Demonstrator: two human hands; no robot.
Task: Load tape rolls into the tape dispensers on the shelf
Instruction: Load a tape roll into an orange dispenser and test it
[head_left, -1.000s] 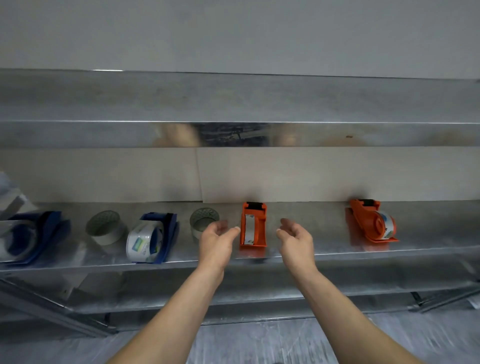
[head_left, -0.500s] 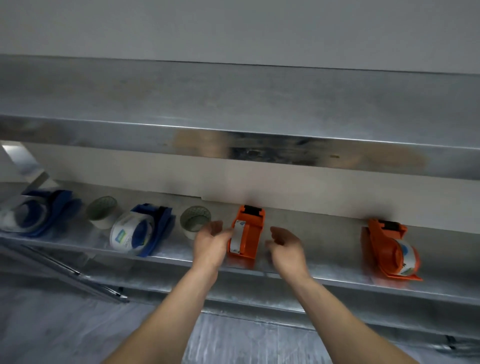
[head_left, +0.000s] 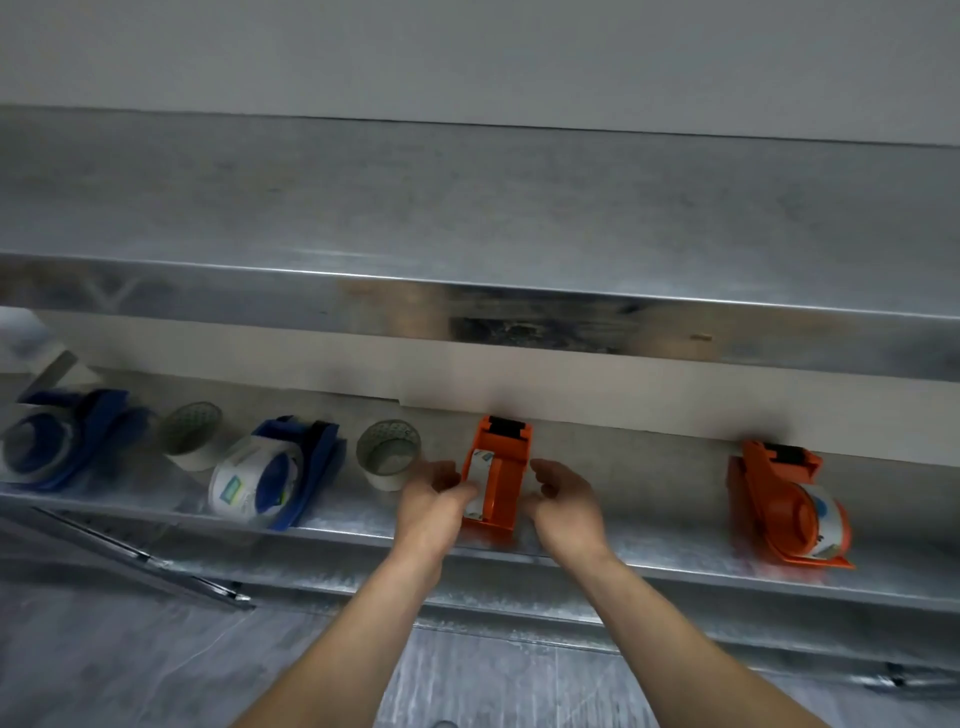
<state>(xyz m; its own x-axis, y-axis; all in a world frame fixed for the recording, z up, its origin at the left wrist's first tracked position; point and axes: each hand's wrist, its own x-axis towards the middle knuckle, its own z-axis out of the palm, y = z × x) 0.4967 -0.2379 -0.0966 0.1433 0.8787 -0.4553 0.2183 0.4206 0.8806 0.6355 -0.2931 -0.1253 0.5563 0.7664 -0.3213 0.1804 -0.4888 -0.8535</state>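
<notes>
An empty orange tape dispenser (head_left: 501, 475) stands on the lower steel shelf (head_left: 649, 553), its black roller toward the wall. My left hand (head_left: 428, 506) is at its left side, the thumb touching the white label there, fingers loosely curled. My right hand (head_left: 569, 506) hovers at its right side with loosely curled fingers holding nothing. A clear tape roll (head_left: 388, 456) stands just left of my left hand. A second roll (head_left: 191, 435) stands further left.
Two blue dispensers (head_left: 283, 475) (head_left: 60, 447) with tape in them lie on the left of the shelf. An orange dispenser (head_left: 789, 506) holding a roll lies at the right. An upper steel shelf (head_left: 467, 218) overhangs above.
Both hands have closed in on the orange dispenser; my left thumb now touches its side. The view has tilted and moved closer to the shelf.
</notes>
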